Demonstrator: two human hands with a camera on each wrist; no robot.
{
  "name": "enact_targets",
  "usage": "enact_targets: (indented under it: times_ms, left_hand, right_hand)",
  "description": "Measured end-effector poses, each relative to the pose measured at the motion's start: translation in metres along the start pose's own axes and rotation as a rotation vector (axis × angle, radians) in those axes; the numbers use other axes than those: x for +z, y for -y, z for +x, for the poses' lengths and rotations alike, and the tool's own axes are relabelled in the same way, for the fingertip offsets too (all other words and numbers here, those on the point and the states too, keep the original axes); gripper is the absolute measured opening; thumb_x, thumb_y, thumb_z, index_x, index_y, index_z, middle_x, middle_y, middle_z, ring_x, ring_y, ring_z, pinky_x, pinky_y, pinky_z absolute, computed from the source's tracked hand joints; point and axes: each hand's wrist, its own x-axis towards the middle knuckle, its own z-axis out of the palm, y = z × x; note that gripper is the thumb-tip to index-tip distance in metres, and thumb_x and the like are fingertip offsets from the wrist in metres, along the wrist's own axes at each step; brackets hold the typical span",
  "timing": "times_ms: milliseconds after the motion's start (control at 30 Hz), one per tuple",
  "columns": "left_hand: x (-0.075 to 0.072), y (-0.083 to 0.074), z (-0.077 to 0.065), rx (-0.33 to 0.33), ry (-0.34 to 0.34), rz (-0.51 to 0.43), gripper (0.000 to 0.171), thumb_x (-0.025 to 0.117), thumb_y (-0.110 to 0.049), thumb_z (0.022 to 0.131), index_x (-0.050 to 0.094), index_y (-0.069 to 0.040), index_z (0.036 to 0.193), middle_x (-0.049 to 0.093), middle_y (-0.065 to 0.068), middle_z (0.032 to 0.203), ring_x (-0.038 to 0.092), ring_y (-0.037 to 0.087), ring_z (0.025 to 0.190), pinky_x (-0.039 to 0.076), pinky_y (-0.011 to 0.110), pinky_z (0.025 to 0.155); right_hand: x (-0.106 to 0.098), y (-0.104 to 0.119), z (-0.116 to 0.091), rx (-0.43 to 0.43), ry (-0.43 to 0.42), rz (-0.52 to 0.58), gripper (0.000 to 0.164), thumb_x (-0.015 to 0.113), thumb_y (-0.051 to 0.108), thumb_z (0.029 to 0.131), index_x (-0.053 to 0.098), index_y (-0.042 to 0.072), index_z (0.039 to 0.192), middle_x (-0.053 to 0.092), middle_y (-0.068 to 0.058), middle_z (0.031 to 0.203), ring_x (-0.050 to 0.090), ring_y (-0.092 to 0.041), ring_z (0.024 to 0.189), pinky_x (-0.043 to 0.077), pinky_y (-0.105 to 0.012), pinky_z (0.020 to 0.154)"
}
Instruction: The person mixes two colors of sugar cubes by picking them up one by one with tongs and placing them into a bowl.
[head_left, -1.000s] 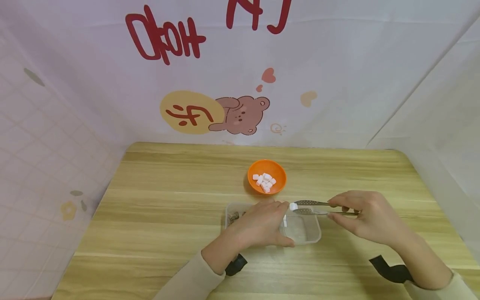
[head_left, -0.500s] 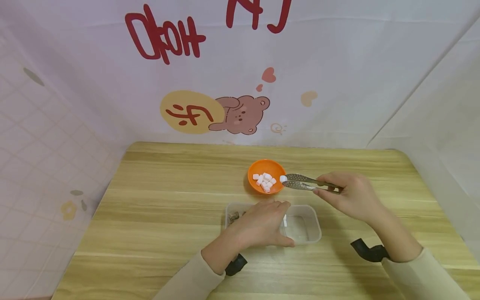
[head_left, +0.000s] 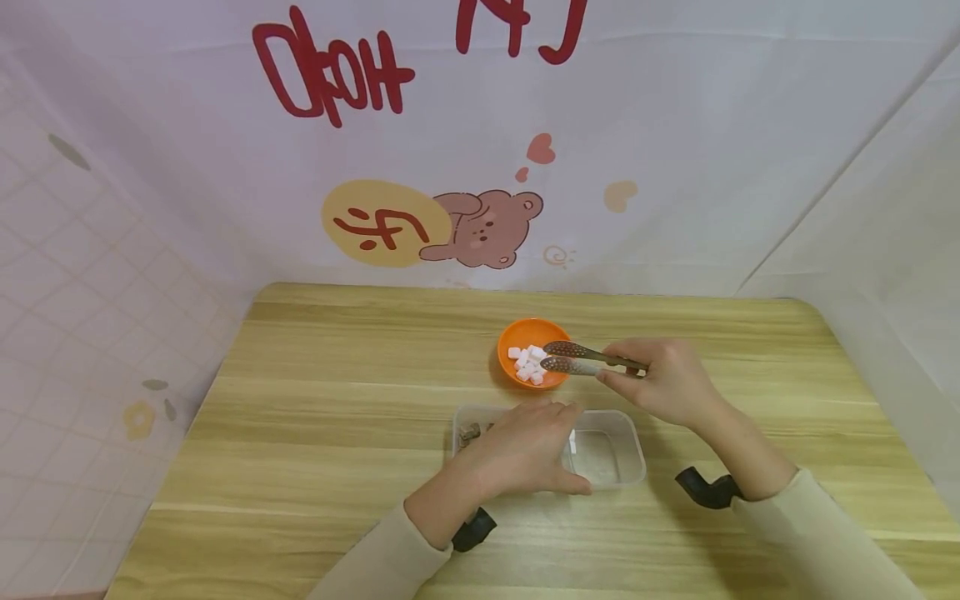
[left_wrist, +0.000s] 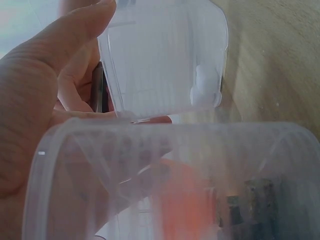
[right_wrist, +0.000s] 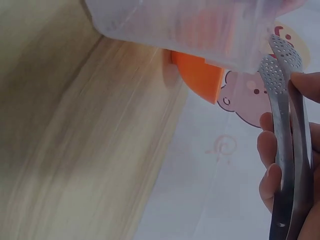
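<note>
My left hand [head_left: 521, 450] reaches over the middle of a clear plastic container [head_left: 611, 471], gripping it between thumb at the front and fingers at the back. The container's left part shows brown pieces [head_left: 469, 432]; a white cube [head_left: 573, 442] peeks out just right of the hand. My right hand [head_left: 670, 379] holds metal tongs [head_left: 564, 347] with perforated tips. Those tips are slightly apart over the right side of an orange bowl [head_left: 512, 339], beside a heap of white cubes [head_left: 522, 362]. Between the tips I make out no separate cube. My left hand hides the container's middle.
Everything stands on a wood-grain table [head_left: 337, 375]. A white printed sheet [head_left: 675, 125] hangs behind the table, with more sheeting at both sides. The bowl sits just behind the container. Black bands [head_left: 474, 531] show at both wrists.
My right hand has carried the tongs and a white cube from above the container up and left to the bowl. The cube no longer shows at the tips. The left hand stays put.
</note>
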Motion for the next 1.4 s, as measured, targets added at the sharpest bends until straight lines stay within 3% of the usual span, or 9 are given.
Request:
enact_targets:
  times_ms: [467, 667, 967, 1067, 1167, 1233, 1300, 1400]
  left_hand:
    - [0.001, 0.0, 0.001, -0.004, 0.011, -0.003, 0.085, 0.083, -0.06, 0.083, 0.055, -0.008, 0.145, 0.067, -0.003, 0.123, 0.06, 0.015, 0.116, 0.049, 0.029, 0.102]
    - [0.001, -0.001, 0.001, -0.002, 0.009, 0.008, 0.088, 0.083, -0.06, 0.083, 0.054, -0.005, 0.146, 0.067, 0.0, 0.128, 0.059, 0.016, 0.119, 0.047, 0.03, 0.106]
    - [0.001, -0.002, 0.001, -0.031, 0.028, -0.001, 0.09, 0.082, -0.059, 0.085, 0.051, -0.006, 0.15, 0.064, 0.002, 0.138, 0.056, 0.018, 0.128, 0.041, 0.032, 0.114]
    - [0.001, -0.002, 0.001, -0.03, 0.028, 0.002, 0.09, 0.082, -0.059, 0.085, 0.051, -0.006, 0.15, 0.064, 0.002, 0.138, 0.056, 0.018, 0.128, 0.041, 0.032, 0.114]
    - [0.001, -0.002, 0.001, -0.024, 0.024, 0.007, 0.089, 0.082, -0.06, 0.084, 0.052, -0.005, 0.149, 0.065, 0.001, 0.134, 0.057, 0.017, 0.125, 0.042, 0.031, 0.113]
    - [0.001, -0.002, 0.001, -0.022, 0.022, 0.007, 0.089, 0.082, -0.06, 0.084, 0.053, -0.005, 0.149, 0.066, 0.001, 0.133, 0.058, 0.016, 0.124, 0.042, 0.031, 0.112]
    - [0.001, -0.002, 0.001, -0.02, 0.019, 0.009, 0.09, 0.082, -0.06, 0.084, 0.053, -0.005, 0.149, 0.066, 0.001, 0.133, 0.058, 0.016, 0.125, 0.042, 0.031, 0.113]
    - [0.001, -0.002, 0.001, -0.017, 0.016, 0.013, 0.09, 0.082, -0.06, 0.084, 0.053, -0.005, 0.149, 0.066, 0.002, 0.135, 0.058, 0.017, 0.126, 0.041, 0.031, 0.113]
  right_hand:
    - [-0.021, 0.004, -0.025, 0.026, -0.037, -0.023, 0.031, 0.09, 0.007, 0.072, 0.082, 0.006, 0.102, 0.071, 0.008, 0.081, 0.054, 0.001, 0.062, 0.042, -0.015, 0.052]
    - [-0.034, 0.007, -0.04, 0.019, -0.064, -0.043, 0.032, 0.091, 0.006, 0.068, 0.081, 0.01, 0.099, 0.068, 0.012, 0.079, 0.052, 0.001, 0.061, 0.04, -0.014, 0.052]
    - [-0.048, 0.007, -0.062, -0.073, -0.078, -0.024, 0.041, 0.09, 0.002, 0.059, 0.081, 0.012, 0.098, 0.072, 0.009, 0.085, 0.057, -0.002, 0.064, 0.043, -0.014, 0.054]
    - [-0.05, 0.006, -0.067, -0.127, -0.062, -0.042, 0.039, 0.089, 0.008, 0.061, 0.08, 0.013, 0.098, 0.074, 0.007, 0.086, 0.059, -0.004, 0.065, 0.044, -0.015, 0.054]
    - [-0.052, 0.006, -0.069, -0.17, -0.04, -0.059, 0.027, 0.087, 0.025, 0.077, 0.08, 0.012, 0.1, 0.076, 0.006, 0.088, 0.061, -0.005, 0.065, 0.044, -0.014, 0.053]
    - [-0.053, 0.008, -0.069, -0.18, -0.014, -0.076, 0.029, 0.08, 0.039, 0.089, 0.08, 0.013, 0.1, 0.076, 0.007, 0.089, 0.061, -0.004, 0.066, 0.045, -0.014, 0.053]
    - [-0.053, 0.011, -0.069, -0.171, 0.022, -0.096, 0.03, 0.08, 0.042, 0.09, 0.08, 0.014, 0.101, 0.077, 0.007, 0.091, 0.062, -0.003, 0.067, 0.047, -0.014, 0.055]
    - [-0.052, 0.017, -0.067, -0.147, 0.086, -0.15, 0.029, 0.089, 0.03, 0.078, 0.08, 0.013, 0.1, 0.077, 0.007, 0.094, 0.065, -0.001, 0.069, 0.052, -0.016, 0.059]
